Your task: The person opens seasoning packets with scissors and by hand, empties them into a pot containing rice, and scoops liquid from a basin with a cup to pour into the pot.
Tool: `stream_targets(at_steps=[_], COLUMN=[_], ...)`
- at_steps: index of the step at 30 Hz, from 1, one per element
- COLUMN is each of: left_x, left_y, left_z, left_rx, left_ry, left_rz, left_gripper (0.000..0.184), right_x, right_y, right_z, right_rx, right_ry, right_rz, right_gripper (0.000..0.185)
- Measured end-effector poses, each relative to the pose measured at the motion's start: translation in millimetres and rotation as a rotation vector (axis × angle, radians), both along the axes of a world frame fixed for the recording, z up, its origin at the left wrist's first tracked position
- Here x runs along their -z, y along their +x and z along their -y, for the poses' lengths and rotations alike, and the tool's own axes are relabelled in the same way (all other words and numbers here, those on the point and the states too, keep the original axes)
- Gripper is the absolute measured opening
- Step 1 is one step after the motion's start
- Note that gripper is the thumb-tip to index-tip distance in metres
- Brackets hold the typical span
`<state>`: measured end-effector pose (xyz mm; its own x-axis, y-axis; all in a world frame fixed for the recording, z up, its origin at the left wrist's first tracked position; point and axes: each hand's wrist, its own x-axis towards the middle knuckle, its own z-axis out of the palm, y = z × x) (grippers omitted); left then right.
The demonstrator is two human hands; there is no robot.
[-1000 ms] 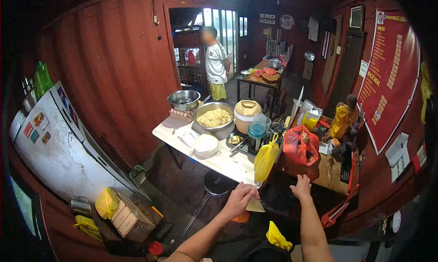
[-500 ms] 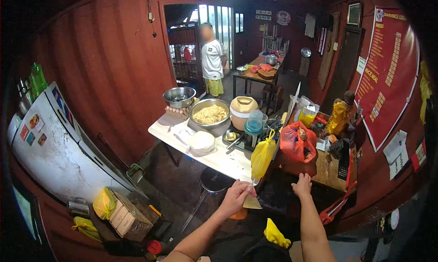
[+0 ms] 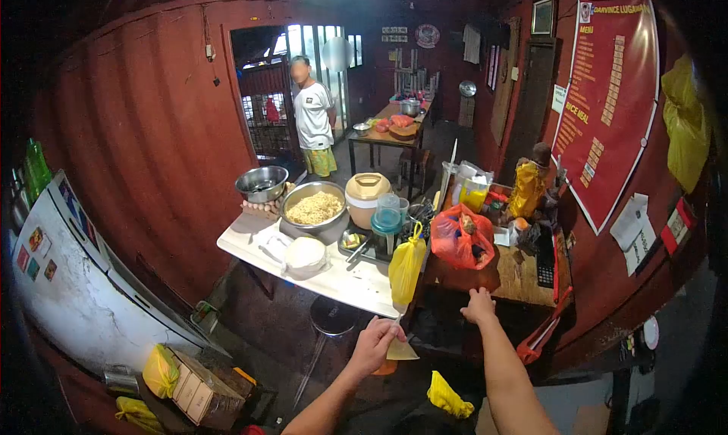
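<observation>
My left hand point(image 3: 377, 344) is closed on a small pale plastic bag point(image 3: 402, 350), which hangs just off the front corner of the white table point(image 3: 356, 287). Its fingertips pinch the upper part, and what is inside cannot be made out. My right hand point(image 3: 478, 305) stretches forward with its fingers apart, nothing visible in it. It is close to the front of the brown wooden table point(image 3: 504, 277), below a red plastic bag point(image 3: 461, 238). Between and beyond my hands hangs a knotted yellow plastic bag point(image 3: 407, 270) at the white table's edge.
A bowl of noodles point(image 3: 317, 208), a metal basin point(image 3: 262, 183) over eggs, a beige rice container point(image 3: 367, 200) and a white plastic bag point(image 3: 305, 255) stand on the white table. A black stool point(image 3: 334, 317) is beneath its edge. A person point(image 3: 312, 117) stands near the doorway.
The view has swung right, so the room appears further left and slightly lower. My left hand still holds the pale bag, and my right hand reaches a little nearer the red bag.
</observation>
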<state>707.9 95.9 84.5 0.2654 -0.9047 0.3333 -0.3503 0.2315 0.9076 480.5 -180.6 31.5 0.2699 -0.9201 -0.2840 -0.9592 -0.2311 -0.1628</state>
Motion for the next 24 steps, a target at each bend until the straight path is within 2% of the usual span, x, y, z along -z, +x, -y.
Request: stream_targets(at_steps=[2, 13, 15, 16, 19, 21, 23, 24], left_x=[2, 5, 13, 9, 8, 28, 26, 35], left_y=[-3, -9, -11, -11, -20, -22, -37, -41], left_z=[1, -1, -1, -2, 2, 9, 12, 16], left_rx=[0.006, 0.045, 0.041, 0.047, 0.054, 0.082, 0.113, 0.153], left_ry=[0.012, 0.006, 0.004, 0.074, 0.029, 0.029, 0.028, 0.034], left_rz=[-0.008, 0.018, 0.036, 0.021, 0.069, 0.093, 0.093, 0.087], left_gripper=[0.027, 0.027, 0.028, 0.028, 0.03, 0.032, 0.032, 0.032], right_x=[14, 11, 17, 24, 62, 101, 147, 185], right_y=[-4, -6, -9, -13, -48, -88, -144, -181], right_z=[10, 13, 10, 11, -10, -58, -134, -174], right_rx=[-0.01, -0.015, -0.058, -0.109, -0.19, -0.179, -0.046, 0.018], right_ry=[-0.032, -0.004, -0.064, -0.126, -0.365, -0.491, -0.323, -0.093], right_rz=[-0.003, 0.033, 0.057, 0.124, 0.411, 0.359, 0.304, 0.266], right_gripper=[0.067, 0.072, 0.074, 0.073, 0.064, 0.057, 0.048, 0.052])
